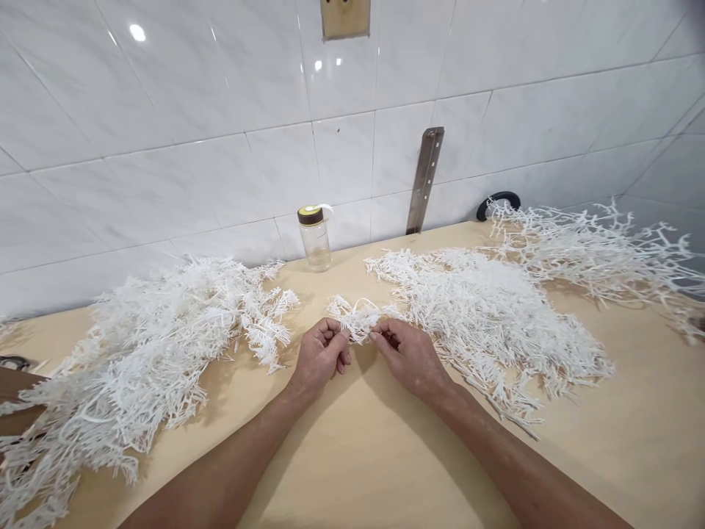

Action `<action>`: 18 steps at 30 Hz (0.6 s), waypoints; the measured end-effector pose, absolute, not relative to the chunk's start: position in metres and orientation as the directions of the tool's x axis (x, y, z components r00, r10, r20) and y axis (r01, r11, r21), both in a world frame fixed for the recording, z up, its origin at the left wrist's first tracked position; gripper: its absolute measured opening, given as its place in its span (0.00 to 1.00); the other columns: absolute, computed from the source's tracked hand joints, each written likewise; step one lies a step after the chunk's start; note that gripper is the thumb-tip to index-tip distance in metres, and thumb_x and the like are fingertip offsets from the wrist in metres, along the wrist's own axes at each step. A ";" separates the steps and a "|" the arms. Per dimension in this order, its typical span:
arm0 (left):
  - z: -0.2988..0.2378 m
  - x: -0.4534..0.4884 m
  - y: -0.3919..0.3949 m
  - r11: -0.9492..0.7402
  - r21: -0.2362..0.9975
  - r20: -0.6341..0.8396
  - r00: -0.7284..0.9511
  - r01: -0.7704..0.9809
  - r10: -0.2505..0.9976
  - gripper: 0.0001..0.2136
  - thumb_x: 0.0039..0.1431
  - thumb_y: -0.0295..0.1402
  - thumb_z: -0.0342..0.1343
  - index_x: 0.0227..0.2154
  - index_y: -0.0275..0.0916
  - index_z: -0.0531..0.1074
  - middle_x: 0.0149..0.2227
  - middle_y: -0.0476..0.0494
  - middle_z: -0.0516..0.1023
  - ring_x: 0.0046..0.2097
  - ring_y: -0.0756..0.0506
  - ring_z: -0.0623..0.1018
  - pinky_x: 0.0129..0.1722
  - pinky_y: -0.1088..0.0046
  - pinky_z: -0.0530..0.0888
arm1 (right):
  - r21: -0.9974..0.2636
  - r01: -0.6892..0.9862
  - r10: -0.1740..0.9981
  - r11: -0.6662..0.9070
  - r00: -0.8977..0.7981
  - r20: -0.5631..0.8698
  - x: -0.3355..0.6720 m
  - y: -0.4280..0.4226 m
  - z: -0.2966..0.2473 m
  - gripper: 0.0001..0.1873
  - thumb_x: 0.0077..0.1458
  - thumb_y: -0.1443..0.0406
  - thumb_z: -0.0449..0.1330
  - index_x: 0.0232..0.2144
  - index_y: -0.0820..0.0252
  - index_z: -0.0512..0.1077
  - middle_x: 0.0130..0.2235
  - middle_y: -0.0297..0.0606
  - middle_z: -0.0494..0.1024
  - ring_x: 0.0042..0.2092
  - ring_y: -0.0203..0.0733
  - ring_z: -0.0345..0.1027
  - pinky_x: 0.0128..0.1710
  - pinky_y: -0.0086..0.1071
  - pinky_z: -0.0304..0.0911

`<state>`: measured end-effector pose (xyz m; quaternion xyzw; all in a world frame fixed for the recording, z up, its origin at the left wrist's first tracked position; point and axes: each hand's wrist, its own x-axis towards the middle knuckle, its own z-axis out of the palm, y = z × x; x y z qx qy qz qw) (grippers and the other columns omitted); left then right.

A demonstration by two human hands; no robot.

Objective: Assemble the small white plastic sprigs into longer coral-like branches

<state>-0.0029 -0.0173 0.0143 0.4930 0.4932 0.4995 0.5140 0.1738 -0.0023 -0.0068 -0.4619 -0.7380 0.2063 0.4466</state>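
Right at the centre of my feed sat the white sprig (360,321), a small tangle of thin branching strands, low over the tabletop (363,470) and caught between two bare hands! On its near left edge I had the left hand (320,356), thumb and forefinger together in a pinch on the strands, the other fingers curled under. Across from it, the right hand (408,356) matched it, thumb and forefinger closed on the sprig's right end; just what those tips gripped inside the tangle, I couldn't tell. Near the left hand, a clump trailed off the left heap (165,330), a big white sprawl running down to the corner. Close beyond the right hand spread the right heap (490,316), just as frothy, and behind it, farther right, longer open branches (595,250) with a black curved object (499,202) at their back edge. Up the middle stood a clear bottle (316,242), dark-capped, a little liquid at the bottom. Right of that, a perforated metal strip (425,180) leaned slightly before the tiled wall (220,162), and high above, a yellowish plate (345,20)!
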 end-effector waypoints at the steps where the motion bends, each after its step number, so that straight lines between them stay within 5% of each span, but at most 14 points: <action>1: 0.014 -0.003 -0.017 0.011 1.000 -0.011 0.018 -0.024 1.000 0.12 0.54 0.41 0.60 0.29 0.39 0.65 0.15 0.55 0.70 0.14 0.54 0.64 0.14 0.81 0.61 | -0.722 0.495 0.869 0.483 -0.167 0.466 0.174 -0.002 -0.007 0.06 0.60 0.65 0.56 0.33 0.58 0.73 0.31 0.36 0.78 0.32 0.40 0.70 0.34 0.33 0.64; 7: 0.009 0.000 -0.018 -0.044 0.998 0.047 -0.063 0.049 0.997 0.14 0.55 0.44 0.59 0.30 0.39 0.65 0.16 0.56 0.69 0.15 0.54 0.64 0.14 0.80 0.61 | -0.792 0.467 0.907 0.395 -0.061 0.416 0.171 -0.007 -0.006 0.09 0.59 0.62 0.59 0.42 0.59 0.70 0.29 0.34 0.77 0.27 0.38 0.70 0.27 0.31 0.65; 11: 0.006 0.000 -0.021 -0.105 0.982 0.127 -0.137 0.155 0.982 0.13 0.57 0.44 0.58 0.30 0.39 0.67 0.18 0.55 0.68 0.19 0.52 0.69 0.18 0.79 0.66 | -0.726 0.443 0.825 0.526 -0.061 0.561 0.161 -0.020 0.005 0.04 0.60 0.64 0.58 0.34 0.58 0.68 0.25 0.32 0.71 0.25 0.35 0.66 0.26 0.29 0.63; 14: 0.004 0.000 -0.024 -0.171 0.956 0.205 -0.124 0.236 0.971 0.12 0.58 0.43 0.58 0.30 0.39 0.70 0.20 0.53 0.69 0.22 0.52 0.70 0.22 0.78 0.66 | -0.663 0.403 0.761 0.631 -0.155 0.630 0.153 -0.027 0.010 0.03 0.62 0.65 0.56 0.37 0.58 0.69 0.32 0.37 0.73 0.28 0.36 0.67 0.28 0.30 0.66; 18: 0.002 0.000 -0.029 -0.259 0.903 0.293 -0.051 0.344 0.955 0.08 0.60 0.38 0.56 0.33 0.40 0.71 0.22 0.51 0.71 0.23 0.52 0.69 0.23 0.77 0.65 | -0.723 0.382 0.811 0.576 -0.153 0.565 0.148 -0.029 0.007 0.10 0.63 0.62 0.55 0.46 0.59 0.67 0.40 0.44 0.74 0.31 0.37 0.69 0.24 0.29 0.67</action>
